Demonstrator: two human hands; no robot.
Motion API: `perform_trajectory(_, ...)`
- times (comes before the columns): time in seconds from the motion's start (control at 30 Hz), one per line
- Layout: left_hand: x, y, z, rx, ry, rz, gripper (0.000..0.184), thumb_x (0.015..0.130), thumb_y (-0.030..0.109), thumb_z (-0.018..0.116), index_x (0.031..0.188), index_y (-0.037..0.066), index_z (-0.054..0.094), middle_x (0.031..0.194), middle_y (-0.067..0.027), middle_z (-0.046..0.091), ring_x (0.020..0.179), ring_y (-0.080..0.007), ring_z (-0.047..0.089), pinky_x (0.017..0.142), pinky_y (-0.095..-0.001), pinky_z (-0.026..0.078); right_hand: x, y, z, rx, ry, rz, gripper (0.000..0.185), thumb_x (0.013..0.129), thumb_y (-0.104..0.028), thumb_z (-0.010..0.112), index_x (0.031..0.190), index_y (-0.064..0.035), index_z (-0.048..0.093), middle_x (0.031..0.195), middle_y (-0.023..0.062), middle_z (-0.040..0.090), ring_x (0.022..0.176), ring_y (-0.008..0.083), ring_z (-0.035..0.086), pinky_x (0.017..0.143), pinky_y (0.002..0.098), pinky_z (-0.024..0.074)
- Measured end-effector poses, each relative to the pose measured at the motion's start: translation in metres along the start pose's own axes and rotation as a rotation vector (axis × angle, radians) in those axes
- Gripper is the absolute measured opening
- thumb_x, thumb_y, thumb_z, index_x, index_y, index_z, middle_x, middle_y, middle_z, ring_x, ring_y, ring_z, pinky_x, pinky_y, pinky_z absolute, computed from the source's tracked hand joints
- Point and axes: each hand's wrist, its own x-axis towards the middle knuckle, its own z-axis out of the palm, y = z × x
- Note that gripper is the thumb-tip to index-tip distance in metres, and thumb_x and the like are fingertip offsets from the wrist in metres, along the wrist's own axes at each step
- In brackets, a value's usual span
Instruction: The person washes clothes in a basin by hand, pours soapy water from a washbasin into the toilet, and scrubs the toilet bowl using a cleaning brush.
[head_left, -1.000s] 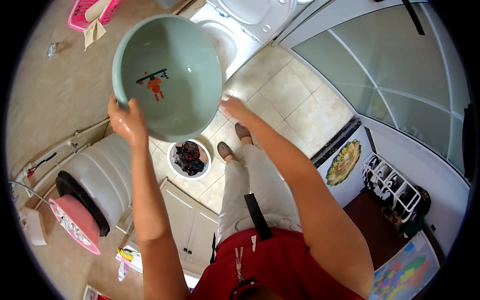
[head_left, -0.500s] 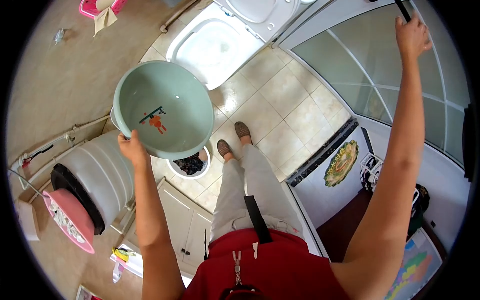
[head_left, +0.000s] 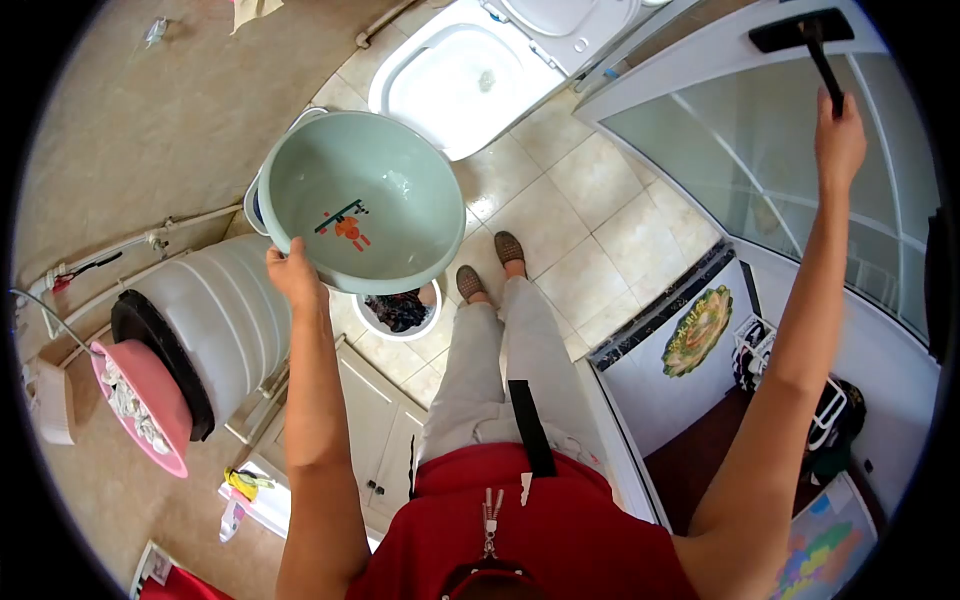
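Note:
My left hand [head_left: 297,277] grips the near left rim of a large pale green basin [head_left: 400,200], which has an orange figure printed inside its bottom. My right hand [head_left: 840,140] is closed around the black handle [head_left: 823,70] on the white-framed glass door [head_left: 740,150] at the upper right. Below the basin, a white tub [head_left: 425,322] with dark wet cloth [head_left: 398,311] in it stands on the tiled floor, partly covered by the basin.
A toilet [head_left: 450,90] with its lid up stands beyond the basin. At left a large white barrel [head_left: 225,320] carries a black lid and a pink basin [head_left: 160,400]. A wire rack [head_left: 828,410] is at lower right.
My right hand has left the basin's side, swung to the upper right and taken hold of the door handle. The basin has shifted lower, and the door now stands at a different angle.

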Motion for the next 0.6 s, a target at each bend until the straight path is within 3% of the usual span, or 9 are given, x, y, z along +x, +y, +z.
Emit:
perform_trajectory(0.13,-0.003,0.004,0.006,-0.045,-0.028,-0.024,0.023,0.078,0.002,0.058,0.100,-0.004,0.053,0.090,-0.0101,0.060,0.077,-0.0170,0.057,0.070,-0.0307,0.046,-0.078,-0.019,-0.044,0.079,0.060,-0.024,0.029,0.089,-0.029,0.059,0.081,-0.0015,0.054,0.071,0.0121,0.057,0.070,0.0260,0.059,0.064,0.0355,0.0449)
perform_trajectory(0.2,-0.007,0.006,0.009,-0.082,-0.031,-0.023,0.025,0.077,0.001,0.058,0.101,-0.004,0.053,0.091,-0.0101,0.060,0.078,-0.0169,0.057,0.071,-0.0303,0.046,-0.121,-0.008,-0.056,0.323,0.051,-0.036,0.020,0.088,-0.019,0.062,0.089,-0.0003,0.057,0.078,0.0083,0.057,0.074,0.0167,0.058,0.068,0.0294,0.0454)
perform_trajectory(0.23,-0.007,0.007,0.009,-0.100,-0.031,-0.021,0.025,0.077,0.001,0.058,0.102,-0.004,0.053,0.091,-0.0101,0.060,0.078,-0.0169,0.057,0.072,-0.0301,0.046,-0.148,0.002,-0.047,0.718,0.070,0.058,0.025,0.089,-0.010,0.060,0.110,0.0010,0.053,0.097,0.0093,0.054,0.083,0.0138,0.057,0.074,0.0265,0.0460)
perform_trajectory(0.27,-0.006,0.007,0.009,-0.079,-0.040,-0.010,0.027,0.077,0.001,0.058,0.103,-0.004,0.053,0.092,-0.0100,0.060,0.079,-0.0168,0.057,0.072,-0.0300,0.046,-0.175,-0.014,-0.060,0.889,0.057,0.131,0.045,0.090,-0.006,0.056,0.131,-0.0014,0.038,0.115,0.0125,0.047,0.087,0.0154,0.056,0.078,0.0269,0.0469)
perform_trajectory(0.33,-0.004,0.002,0.007,-0.035,-0.053,0.013,0.029,0.077,0.001,0.058,0.106,-0.004,0.053,0.093,-0.0098,0.060,0.080,-0.0168,0.058,0.074,-0.0297,0.047,-0.230,-0.023,-0.068,0.950,0.168,0.222,0.062,0.091,-0.004,0.054,0.143,-0.0055,0.021,0.126,0.0168,0.042,0.091,0.0181,0.056,0.081,0.0295,0.0479)
perform_trajectory(0.4,-0.010,0.009,0.008,-0.050,-0.065,0.011,0.031,0.077,0.001,0.059,0.106,-0.004,0.053,0.094,-0.0093,0.060,0.081,-0.0166,0.058,0.074,-0.0297,0.046,-0.296,-0.010,-0.060,0.748,0.058,0.456,0.063,0.089,-0.005,0.054,0.143,-0.0051,0.021,0.125,0.0159,0.044,0.090,0.0180,0.056,0.079,0.0292,0.0486)
perform_trajectory(0.43,-0.012,0.012,0.008,-0.057,-0.076,0.013,0.031,0.077,0.001,0.059,0.107,-0.004,0.053,0.094,-0.0090,0.060,0.081,-0.0166,0.058,0.075,-0.0297,0.046,-0.347,0.015,-0.035,0.670,-0.026,0.451,0.067,0.088,-0.006,0.056,0.144,-0.0058,0.020,0.124,0.0144,0.046,0.087,0.0175,0.056,0.076,0.0287,0.0490)
perform_trajectory(0.57,-0.009,0.008,0.008,-0.003,-0.085,0.048,0.033,0.076,0.002,0.060,0.107,-0.003,0.053,0.094,-0.0083,0.060,0.081,-0.0159,0.057,0.074,-0.0293,0.046,-0.478,0.004,-0.005,0.937,-0.616,1.180,0.080,0.080,-0.007,0.065,0.145,-0.0108,0.019,0.126,0.0154,0.044,0.072,0.0160,0.054,0.060,0.0289,0.0470)
perform_trajectory(0.6,-0.008,0.010,0.008,0.005,-0.089,0.048,0.032,0.076,0.002,0.060,0.107,-0.003,0.053,0.093,-0.0082,0.060,0.081,-0.0157,0.057,0.074,-0.0290,0.046,-0.494,-0.005,-0.008,0.908,-0.720,1.272,0.081,0.079,-0.010,0.068,0.145,-0.0109,0.020,0.129,0.0177,0.041,0.077,0.0168,0.055,0.064,0.0281,0.0470)
